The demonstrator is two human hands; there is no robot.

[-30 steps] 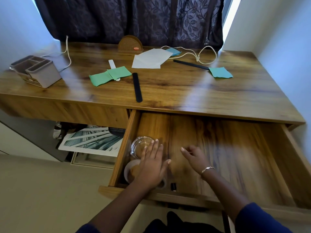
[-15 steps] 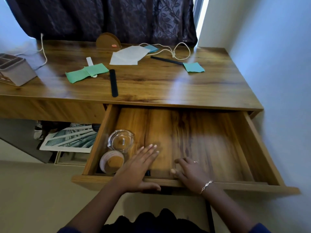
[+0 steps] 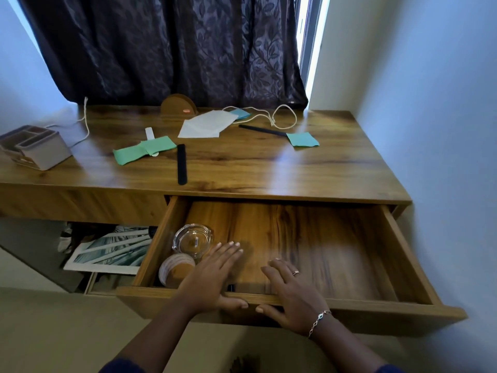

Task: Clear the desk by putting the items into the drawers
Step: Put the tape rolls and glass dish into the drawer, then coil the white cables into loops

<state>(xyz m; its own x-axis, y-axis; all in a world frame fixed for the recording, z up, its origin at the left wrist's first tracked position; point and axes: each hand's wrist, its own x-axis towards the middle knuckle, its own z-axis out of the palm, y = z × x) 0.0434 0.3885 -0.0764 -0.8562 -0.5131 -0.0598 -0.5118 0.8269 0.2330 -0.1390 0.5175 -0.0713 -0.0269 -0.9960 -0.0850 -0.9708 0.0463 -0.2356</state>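
Observation:
The wooden drawer [image 3: 400, 246] stands pulled out under the desk [image 3: 269, 168]. At its left end lie a glass ashtray [image 3: 192, 239] and a round cork-topped lid [image 3: 176, 270]. My left hand [image 3: 212, 275] and my right hand [image 3: 291, 288] rest over the drawer's front edge, fingers flat inside and thumbs under the rim, holding nothing else. On the desk lie green papers [image 3: 142, 150], a black strip [image 3: 182, 164], a white envelope [image 3: 205, 125], a black pen [image 3: 262, 130], a teal note [image 3: 302, 139] and a white cord [image 3: 271, 118].
A grey organiser [image 3: 40, 148] sits at the desk's left end, and a round wooden holder [image 3: 178, 105] stands by the dark curtain. The wall is close on the right. Framed prints [image 3: 113, 250] lie on the floor under the desk's left part.
Both hands have drawn back from inside the drawer to its front edge, uncovering the lid. The view has risen and shifted right.

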